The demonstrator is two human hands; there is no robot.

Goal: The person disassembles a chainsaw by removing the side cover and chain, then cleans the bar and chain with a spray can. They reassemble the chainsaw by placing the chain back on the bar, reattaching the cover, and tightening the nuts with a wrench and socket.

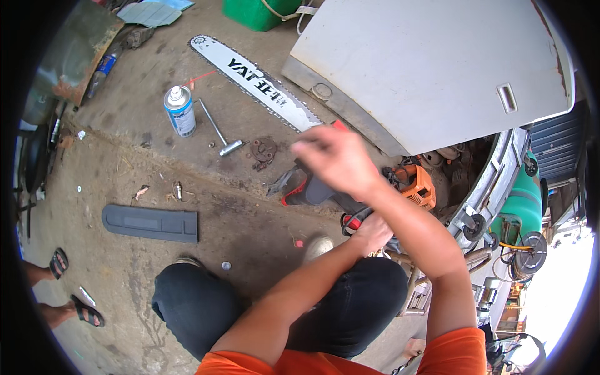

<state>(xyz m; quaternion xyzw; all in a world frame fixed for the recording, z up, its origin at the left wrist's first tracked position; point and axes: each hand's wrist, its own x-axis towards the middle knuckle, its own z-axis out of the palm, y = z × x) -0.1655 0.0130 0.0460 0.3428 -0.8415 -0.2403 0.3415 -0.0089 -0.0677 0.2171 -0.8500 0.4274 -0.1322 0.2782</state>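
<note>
A chainsaw lies before me, its guide bar [258,84] pointing to the upper left and its dark body [316,190] partly hidden beneath my arms. My right hand [335,157] is blurred above the base of the bar; its fingers are bent and their contact with the saw is unclear. Lower down, my left hand [375,232] is at the rear of the saw beside a red part [351,222], with its fingers mostly hidden. A T-shaped wrench [220,133] and a spray can [180,112] with a red straw stand out left of the bar. The dark bar cover [150,223] lies at lower left.
A large pale metal panel [422,61] borders the saw on the upper right. An orange machine housing [417,187] sits beyond my right forearm. Small parts and a round rusty part [264,149] lie on the floor. Another person's sandalled feet [86,313] are at far left.
</note>
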